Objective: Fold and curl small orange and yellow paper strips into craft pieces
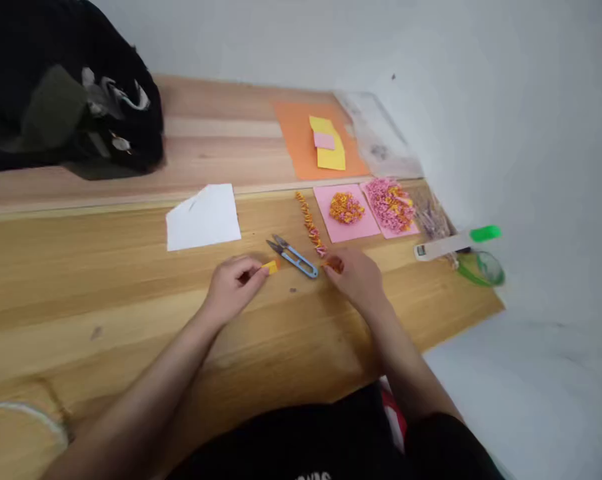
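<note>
Between the thumb and fingertips of my left hand (234, 285) is a small yellow-orange paper piece (270, 267). My right hand (355, 277) has its fingers pinched around a small orange curled piece (333, 265), partly hidden by the fingers. Blue-handled thread snips (295, 257) lie on the table between the two hands, blades toward the upper left. Just above my right hand runs a row of small orange and pink curled pieces (309, 223). Beyond it, a pink sheet (338, 231) bears a heap of orange and pink pieces (347, 208).
A second heap of mostly pink pieces (391, 205) sits farther right. White paper (203, 219) lies left of the snips. An orange sheet (293, 143) with yellow notes (331, 159) is at the back. A black bag (81, 100) stands back left; a green-ended strip (445, 247) crosses the right edge.
</note>
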The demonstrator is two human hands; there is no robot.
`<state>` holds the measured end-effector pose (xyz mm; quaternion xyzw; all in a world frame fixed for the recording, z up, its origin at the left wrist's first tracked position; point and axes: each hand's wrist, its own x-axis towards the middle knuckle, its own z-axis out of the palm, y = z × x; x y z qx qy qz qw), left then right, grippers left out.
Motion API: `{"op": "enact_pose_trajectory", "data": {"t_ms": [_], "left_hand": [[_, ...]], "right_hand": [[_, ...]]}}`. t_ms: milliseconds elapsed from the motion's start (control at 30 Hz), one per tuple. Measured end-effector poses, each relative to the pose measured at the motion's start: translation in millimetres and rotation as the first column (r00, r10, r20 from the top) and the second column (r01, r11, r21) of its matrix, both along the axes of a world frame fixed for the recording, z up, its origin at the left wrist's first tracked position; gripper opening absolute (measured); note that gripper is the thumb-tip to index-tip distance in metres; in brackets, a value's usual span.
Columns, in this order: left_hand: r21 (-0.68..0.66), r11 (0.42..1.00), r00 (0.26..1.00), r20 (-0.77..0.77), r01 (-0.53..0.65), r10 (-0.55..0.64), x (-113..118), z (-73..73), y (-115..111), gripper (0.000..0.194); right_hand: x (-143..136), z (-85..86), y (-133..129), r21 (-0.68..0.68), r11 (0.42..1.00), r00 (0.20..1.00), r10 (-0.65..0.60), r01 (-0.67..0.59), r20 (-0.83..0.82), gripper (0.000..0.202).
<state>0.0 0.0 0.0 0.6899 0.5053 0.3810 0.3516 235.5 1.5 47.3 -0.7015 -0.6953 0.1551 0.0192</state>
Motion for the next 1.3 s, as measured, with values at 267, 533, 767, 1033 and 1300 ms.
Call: {"op": "enact_pose_trajectory", "data": {"t_ms": [267,533,767,1033,1300], "left_hand": [[0.022,1.0,1.0,-0.016,0.011,-0.011,1.3,4.1,0.8,0.027],[0.023,0.999,0.999,-0.043,0.022,-0.021,0.2,7.0,0.7,0.029],[0.021,0.999,0.999,-0.034,0.029,-0.028,2.3,7.9,0.3,0.028],[0.048,0.998,0.998,-0.056,0.036,-0.033,0.8,5.9,0.5,0.028],[0.05,0.998,0.998,-0.045,0.035,-0.033,1.2,3.4,0.8,0.027]], "right_hand": [[-0.7,9.6,1.0,0.038,0.999,1.0,0.002,-0.002,-0.003,0.022],[-2.9,8.9,1.3,0.006,0.974,0.972,0.224,-0.225,0.071,0.015],[-1.1,6.2,8.0,0.079,0.954,0.954,0.278,-0.288,0.114,0.012],[3.3,20.7,17.3,-0.056,0.963,0.955,0.27,-0.265,0.125,0.013],[-0.6,9.8,13.0,-0.101,0.948,0.932,0.316,-0.302,0.179,0.015]]}}
